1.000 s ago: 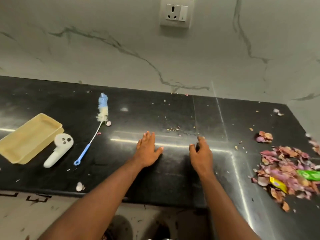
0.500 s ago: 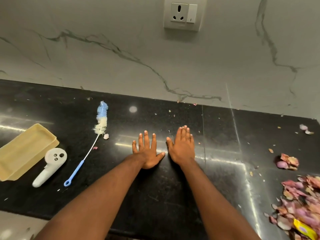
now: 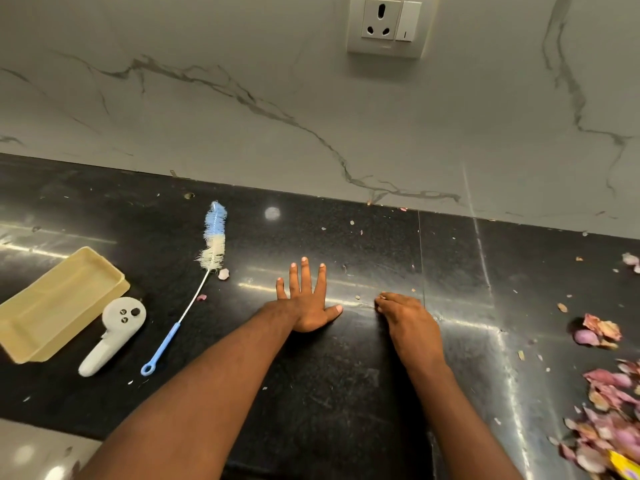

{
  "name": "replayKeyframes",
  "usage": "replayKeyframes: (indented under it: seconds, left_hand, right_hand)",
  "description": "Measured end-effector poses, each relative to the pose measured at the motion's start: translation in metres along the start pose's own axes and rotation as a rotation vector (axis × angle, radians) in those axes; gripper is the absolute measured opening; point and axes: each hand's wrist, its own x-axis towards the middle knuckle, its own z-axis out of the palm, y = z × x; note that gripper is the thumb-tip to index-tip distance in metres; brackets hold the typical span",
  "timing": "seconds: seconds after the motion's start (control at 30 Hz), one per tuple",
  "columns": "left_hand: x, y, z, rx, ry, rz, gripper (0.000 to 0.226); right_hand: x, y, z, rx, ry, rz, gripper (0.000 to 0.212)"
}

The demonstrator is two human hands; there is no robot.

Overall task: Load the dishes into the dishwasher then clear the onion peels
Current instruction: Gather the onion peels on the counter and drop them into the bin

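Onion peels lay heaped at the right edge of the black counter, w/ a smaller clump just beyond it and stray flecks across the surface. I noted my left hand flat on the counter, palm down, fingers straight and spread, holding nothing. My right hand rested just beside it, fingers curled inward w/ tips on the counter at a small fleck; whether it pinched anything I could not tell. Toward the left edge sat a yellow tray, a white controller touching or just beside its near side, and a blue bottle brush lying w/ bristles toward the back edge. A wall socket was mounted on the marble backsplash behind. A yellow wrapper showed at the near right corner among the peels.
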Motion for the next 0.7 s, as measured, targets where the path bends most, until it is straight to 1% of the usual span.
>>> replayKeyframes:
  seconds: [0.07,0.1,0.17,0.23,0.27,0.33,0.37,0.47,0.57,0.63,0.7]
  left_hand:
    - [-0.002,-0.004,0.001,-0.023,0.022,0.037,0.099]
    - [-0.003,-0.005,0.001,-0.042,0.038,0.055,0.097]
    - [-0.009,-0.009,-0.001,-0.099,0.092,0.081,0.089]
    - [-0.019,-0.013,-0.003,-0.162,0.146,0.102,0.079]
    - [-0.024,-0.016,-0.002,-0.181,0.161,0.117,0.075]
    - [-0.032,-0.025,0.005,-0.148,0.179,0.151,0.073]
    - [-0.035,-0.03,0.009,-0.113,0.188,0.164,0.074]
    - [-0.035,-0.046,0.02,-0.089,0.219,0.185,0.074]
    - [-0.026,-0.049,0.023,-0.057,0.231,0.177,0.077]
    - [-0.019,-0.046,0.026,0.01,0.226,0.14,0.083]
    - [-0.014,-0.042,0.031,0.096,0.206,0.096,0.088]
  right_hand:
    - [-0.011,0.003,-0.004,0.002,0.064,0.066,0.027]
    - [-0.013,0.003,-0.006,0.0,0.068,0.098,0.027]
    - [-0.009,-0.002,-0.009,-0.051,0.028,0.145,0.026]
    - [-0.001,-0.009,-0.012,-0.101,-0.068,0.183,0.024]
    - [0.001,-0.014,-0.014,-0.04,-0.114,0.204,0.021]
    - [-0.008,-0.026,-0.015,0.269,-0.19,0.249,0.014]
    - [-0.019,-0.032,-0.014,0.422,-0.188,0.275,0.014]
    - [-0.064,-0.042,-0.001,0.647,-0.079,0.35,0.019]
    - [-0.106,-0.031,-0.003,0.812,0.123,0.467,0.006]
    - [-0.128,-0.013,-0.017,0.815,0.248,0.56,0.027]
    - [-0.147,0.013,-0.033,0.796,0.363,0.654,0.034]
